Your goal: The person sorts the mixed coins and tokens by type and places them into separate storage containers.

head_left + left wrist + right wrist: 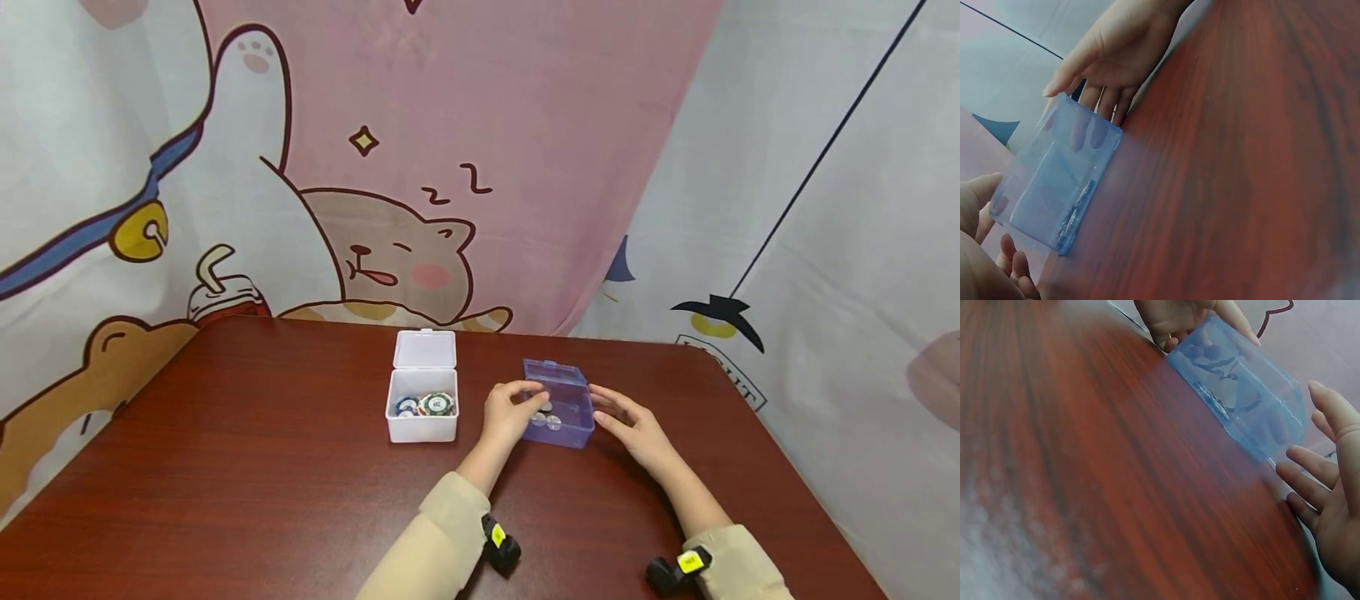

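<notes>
A translucent blue-purple box [570, 414], its lid [555, 372] raised at the back, sits on the table with several silvery coins [553, 422] inside. My left hand [510, 412] is at its left side, thumb and index finger over the opening with a small gap between their tips. Its other fingers [1007, 247] lie outside the box wall. At the right side, my right hand [633, 427] has its fingers loosely extended near the wall. The right palm [1344, 494] shows with nothing in it. Whether the left fingertips touch a coin is unclear.
A white box [422, 428] with its lid [425, 349] tipped back stands to the left, holding several poker chips [437, 404]. Both boxes stand on a dark red-brown wooden table [262, 467]. A cloth with cartoon prints [525, 150] hangs behind the far edge.
</notes>
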{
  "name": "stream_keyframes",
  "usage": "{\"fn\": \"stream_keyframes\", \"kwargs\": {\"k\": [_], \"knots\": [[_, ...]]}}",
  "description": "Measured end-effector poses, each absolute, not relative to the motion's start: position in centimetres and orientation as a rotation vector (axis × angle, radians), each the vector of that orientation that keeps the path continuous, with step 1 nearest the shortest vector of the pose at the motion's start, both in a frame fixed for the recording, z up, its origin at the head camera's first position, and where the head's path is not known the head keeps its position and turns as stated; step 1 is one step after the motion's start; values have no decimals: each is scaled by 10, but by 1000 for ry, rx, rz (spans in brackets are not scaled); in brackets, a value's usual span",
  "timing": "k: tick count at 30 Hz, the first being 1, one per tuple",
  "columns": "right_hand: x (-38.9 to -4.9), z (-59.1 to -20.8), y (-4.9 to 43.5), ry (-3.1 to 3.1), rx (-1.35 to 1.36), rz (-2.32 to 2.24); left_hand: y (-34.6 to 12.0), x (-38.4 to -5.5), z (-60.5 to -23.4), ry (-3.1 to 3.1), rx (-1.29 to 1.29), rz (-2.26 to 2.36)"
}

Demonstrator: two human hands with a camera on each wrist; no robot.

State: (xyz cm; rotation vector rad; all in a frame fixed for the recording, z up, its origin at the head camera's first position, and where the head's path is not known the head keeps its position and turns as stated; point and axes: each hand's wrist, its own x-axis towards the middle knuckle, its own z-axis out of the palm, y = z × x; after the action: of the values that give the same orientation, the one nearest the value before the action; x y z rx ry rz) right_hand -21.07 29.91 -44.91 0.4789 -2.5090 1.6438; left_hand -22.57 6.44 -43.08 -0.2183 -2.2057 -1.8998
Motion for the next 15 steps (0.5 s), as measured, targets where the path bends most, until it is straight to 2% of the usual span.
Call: {"fn": "stream_keyframes", "kwargs": {"k": [15], "knots": [[-195, -441, 303, -2530, 325, 1490, 60, -218, -414, -2196, -305, -1862]]}}
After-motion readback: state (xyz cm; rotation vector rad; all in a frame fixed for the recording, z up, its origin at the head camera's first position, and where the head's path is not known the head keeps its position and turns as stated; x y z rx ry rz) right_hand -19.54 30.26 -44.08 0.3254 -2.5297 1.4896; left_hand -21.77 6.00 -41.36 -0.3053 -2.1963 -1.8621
